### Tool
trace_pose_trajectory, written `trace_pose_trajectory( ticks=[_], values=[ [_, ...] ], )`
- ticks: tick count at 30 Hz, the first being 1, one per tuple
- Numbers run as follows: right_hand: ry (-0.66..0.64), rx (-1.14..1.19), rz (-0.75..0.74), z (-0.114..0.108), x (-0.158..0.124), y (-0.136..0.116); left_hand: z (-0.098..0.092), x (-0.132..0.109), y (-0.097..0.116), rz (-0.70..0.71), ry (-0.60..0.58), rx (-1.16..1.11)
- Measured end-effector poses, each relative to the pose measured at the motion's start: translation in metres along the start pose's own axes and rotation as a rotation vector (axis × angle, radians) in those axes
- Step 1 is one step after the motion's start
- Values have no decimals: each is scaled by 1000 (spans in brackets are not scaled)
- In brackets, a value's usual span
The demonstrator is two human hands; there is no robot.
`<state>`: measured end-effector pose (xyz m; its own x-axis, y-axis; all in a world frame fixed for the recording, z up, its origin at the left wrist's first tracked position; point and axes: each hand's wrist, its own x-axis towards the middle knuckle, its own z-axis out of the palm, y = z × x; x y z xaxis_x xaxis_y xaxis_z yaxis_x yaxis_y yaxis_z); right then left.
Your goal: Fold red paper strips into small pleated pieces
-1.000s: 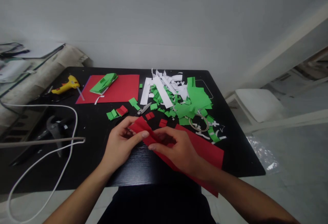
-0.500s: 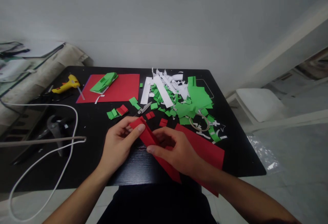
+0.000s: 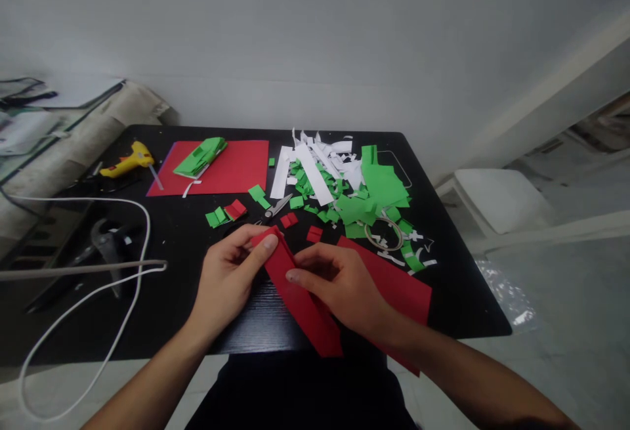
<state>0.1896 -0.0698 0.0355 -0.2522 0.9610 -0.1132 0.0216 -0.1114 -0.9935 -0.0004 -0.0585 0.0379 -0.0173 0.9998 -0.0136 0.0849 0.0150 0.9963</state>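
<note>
A folded strip of red paper (image 3: 306, 308) slants from the middle of the table down past its front edge. My left hand (image 3: 231, 272) pinches its upper end, thumb on top and fingers behind. Partway down the strip, my right hand (image 3: 344, 285) holds its right edge between thumb and fingers; some fingertips are hidden behind the paper. Under my right forearm lies a larger red sheet (image 3: 388, 279), its corner over the table edge. Scissors (image 3: 276, 210) lie just beyond my left hand, partly covered by it. Small folded red pieces (image 3: 289, 220) rest near them.
White paper strips (image 3: 315, 174) and green scraps (image 3: 369, 200) pile up at the back right, with a tape ring (image 3: 382, 234) beside them. At the left are a yellow glue gun (image 3: 128, 159), a red sheet (image 3: 236, 167) bearing folded green paper (image 3: 201, 157), and a looped white cable (image 3: 147, 233).
The red strip has turned so that its broad face shows more, and its lower end has shifted slightly left. My right thumb has moved a little up and right along it.
</note>
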Motion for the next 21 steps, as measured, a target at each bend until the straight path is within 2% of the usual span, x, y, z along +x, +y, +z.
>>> trace_pose_trajectory(
  ticks=[9, 14, 19, 21],
  values=[
    [-22, -76, -26, 0, -5, -3, 3, -2, 4, 25, 18, 31],
    [-50, -19, 40, 2, -6, -3, 4, -5, 8, 45, 15, 58],
    [-97, -3, 40, -2, -6, -8, 2, -7, 9, 47, -24, 64],
    [-68, 0, 0, -6, -4, -14, 1, -7, 9, 52, -75, 69]
  ],
)
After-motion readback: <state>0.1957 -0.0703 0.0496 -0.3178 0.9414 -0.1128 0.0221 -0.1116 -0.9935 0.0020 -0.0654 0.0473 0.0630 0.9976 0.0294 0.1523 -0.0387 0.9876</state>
